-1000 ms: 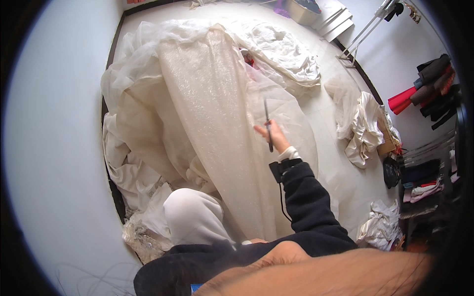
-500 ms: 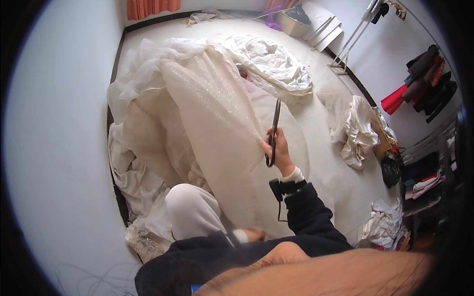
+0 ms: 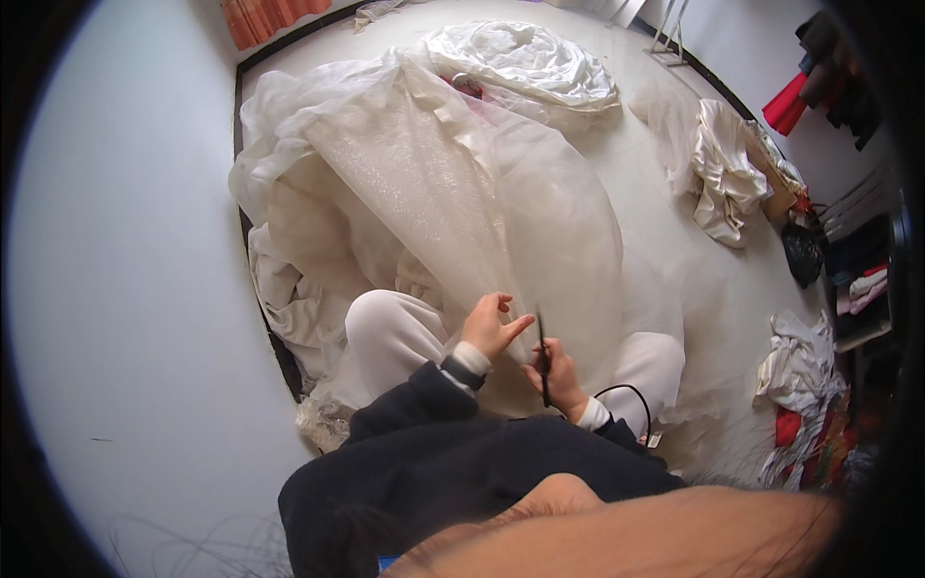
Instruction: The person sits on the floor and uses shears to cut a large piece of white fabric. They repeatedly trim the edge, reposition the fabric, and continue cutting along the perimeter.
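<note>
A large cream dress of sheer, sparkly fabric (image 3: 414,173) spreads over the floor and across my lap. My right hand (image 3: 565,379) grips black scissors (image 3: 545,371), their blades pointing away from me beside the dress's edge. Its fingertips are also close to the cloth; whether they pinch it I cannot make out. Just left of the scissors is my left hand (image 3: 489,328), over the sparkly panel. Its thumb and fingers are apart, with nothing visibly held. Both hands are low, between my knees in white trousers.
A heap of white cloth (image 3: 520,63) lies beyond the dress. At the right are a satin garment (image 3: 725,173), a black bag (image 3: 802,254) and crumpled white fabric (image 3: 798,361). Dark and red clothes (image 3: 788,101) hang farther back. A white wall (image 3: 125,241) borders the left.
My left hand has come into view over the dress. My right hand has drawn back toward my body with the scissors. My right knee now shows, and the view has tilted downward.
</note>
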